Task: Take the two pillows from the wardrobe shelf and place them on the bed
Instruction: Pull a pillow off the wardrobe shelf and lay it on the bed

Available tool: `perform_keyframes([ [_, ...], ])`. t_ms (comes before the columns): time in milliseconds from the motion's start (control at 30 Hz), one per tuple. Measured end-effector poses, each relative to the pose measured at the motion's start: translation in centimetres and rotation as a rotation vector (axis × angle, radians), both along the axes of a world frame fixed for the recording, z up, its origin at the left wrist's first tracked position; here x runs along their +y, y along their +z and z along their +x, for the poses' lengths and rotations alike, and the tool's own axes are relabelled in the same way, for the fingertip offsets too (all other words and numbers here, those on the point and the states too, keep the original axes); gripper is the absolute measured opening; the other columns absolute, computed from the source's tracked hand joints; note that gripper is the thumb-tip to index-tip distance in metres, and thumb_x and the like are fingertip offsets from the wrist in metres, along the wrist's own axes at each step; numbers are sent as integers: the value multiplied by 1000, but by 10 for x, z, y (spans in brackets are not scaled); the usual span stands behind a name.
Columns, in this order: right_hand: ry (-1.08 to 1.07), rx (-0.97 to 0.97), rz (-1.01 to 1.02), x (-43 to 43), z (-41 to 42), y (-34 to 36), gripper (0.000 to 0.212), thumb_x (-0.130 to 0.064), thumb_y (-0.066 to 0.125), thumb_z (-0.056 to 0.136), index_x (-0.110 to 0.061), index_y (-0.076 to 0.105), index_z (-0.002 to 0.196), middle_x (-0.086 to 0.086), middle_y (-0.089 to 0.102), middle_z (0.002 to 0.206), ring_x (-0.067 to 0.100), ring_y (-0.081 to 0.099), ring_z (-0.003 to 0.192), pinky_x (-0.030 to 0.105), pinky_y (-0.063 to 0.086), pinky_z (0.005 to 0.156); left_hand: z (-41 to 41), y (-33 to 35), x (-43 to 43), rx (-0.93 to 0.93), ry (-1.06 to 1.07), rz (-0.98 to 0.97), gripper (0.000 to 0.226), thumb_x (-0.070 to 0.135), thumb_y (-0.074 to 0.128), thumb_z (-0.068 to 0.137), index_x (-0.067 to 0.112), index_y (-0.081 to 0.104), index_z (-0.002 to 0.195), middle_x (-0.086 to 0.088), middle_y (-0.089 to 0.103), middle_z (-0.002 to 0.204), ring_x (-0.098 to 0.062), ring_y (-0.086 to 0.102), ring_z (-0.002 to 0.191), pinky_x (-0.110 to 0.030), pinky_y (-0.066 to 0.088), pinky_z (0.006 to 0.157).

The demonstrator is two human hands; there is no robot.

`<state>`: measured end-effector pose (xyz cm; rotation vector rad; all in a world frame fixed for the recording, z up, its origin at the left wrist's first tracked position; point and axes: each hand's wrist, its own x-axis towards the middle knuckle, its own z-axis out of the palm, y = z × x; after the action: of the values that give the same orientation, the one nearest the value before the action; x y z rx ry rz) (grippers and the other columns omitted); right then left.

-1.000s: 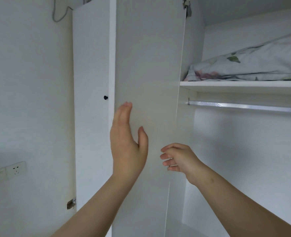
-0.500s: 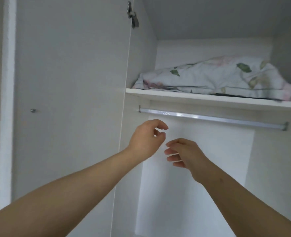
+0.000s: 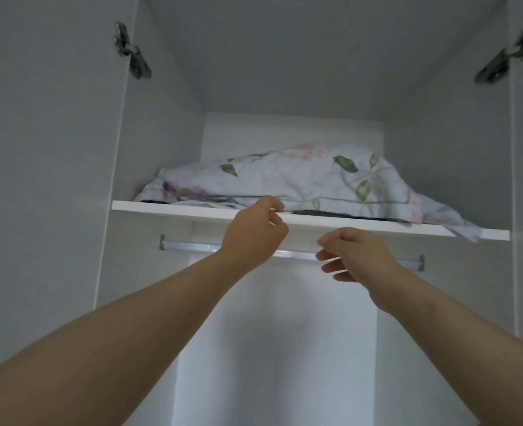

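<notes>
A: Item one, pillows: floral covers, heaped on the wardrobe shelf, one corner drooping over the shelf's right end. Whether one or two lie there, I cannot tell. Bed: not in view.

B: Item two, hands?

A: Left hand: raised to the shelf's front edge, fingers curled loosely, just at the fabric, nothing gripped as far as I can tell. Right hand: below the shelf, in front of the hanging rail, fingers half open, empty.

B: Item three, risks?

A: Probable: soft bulk dragged by one edge could slump off the shelf and drop past both hands. The overhanging corner may snag the shelf end. A pillow underneath might come along unheld and fall.
</notes>
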<state>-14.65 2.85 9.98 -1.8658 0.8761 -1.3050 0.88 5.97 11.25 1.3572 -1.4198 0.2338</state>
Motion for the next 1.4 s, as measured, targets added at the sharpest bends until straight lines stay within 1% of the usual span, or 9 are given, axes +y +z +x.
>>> perform_keyframes([
  [200,-153,-9,-184,-59,11,43,17,-14,49,90,-18,57,75,2,64,77,16,57,64,28,44,62,23,55,-70,-230,53,-53,33,20,50,88,21,58,120,0,60,126,-19,56,113,-26,41,86],
  [333,-362,69,-356,-99,21,72,15,-15,49,87,-20,58,76,10,67,92,26,60,79,38,49,78,43,86,-115,-375,105,-138,38,21,50,87,22,54,125,-2,53,134,-23,46,124,-34,41,96],
  [400,-512,168,-470,-117,24,83,12,-15,49,87,-17,60,90,9,66,100,26,58,87,37,47,81,54,97,-136,-526,170,-126,45,26,51,87,24,46,131,-1,39,146,-24,31,136,-40,31,107],
  [500,-799,382,-651,-143,26,99,31,-24,50,86,-19,58,115,9,58,124,32,51,110,41,41,97,66,113,-168,-709,235,49,66,42,54,85,29,26,143,3,5,159,-23,-1,148,-49,10,118],
  [700,-1077,395,-602,-186,17,134,58,-51,48,85,-29,35,137,9,26,153,37,24,137,52,17,112,82,135,-212,-539,196,18,79,54,56,80,31,19,145,9,8,159,-23,0,148,-57,7,117],
  [800,-1052,425,-459,-210,5,144,86,-68,51,75,-33,16,144,10,11,157,39,16,142,59,14,112,90,141,-224,-484,217,131,97,65,61,71,34,7,147,9,2,159,-25,1,148,-61,6,115],
  [933,-741,254,-401,-240,-1,135,103,-66,65,63,-30,14,144,17,36,146,39,38,131,53,38,105,94,144,-229,-501,276,145,108,64,64,69,33,-3,148,10,-9,160,-24,-5,148,-62,6,114],
  [1133,-623,24,-477,-253,3,131,73,-42,69,76,-18,35,135,14,53,132,35,51,119,40,41,97,106,143,-235,-512,327,51,86,58,61,75,29,19,145,4,21,155,-25,21,143,-60,22,111],
  [1400,-617,-194,-878,-235,8,130,19,-27,57,88,-9,61,95,17,64,94,33,57,93,30,36,72,108,143,-230,-449,372,-136,43,46,54,86,23,48,121,-9,54,128,-34,49,118,-52,38,100],
])
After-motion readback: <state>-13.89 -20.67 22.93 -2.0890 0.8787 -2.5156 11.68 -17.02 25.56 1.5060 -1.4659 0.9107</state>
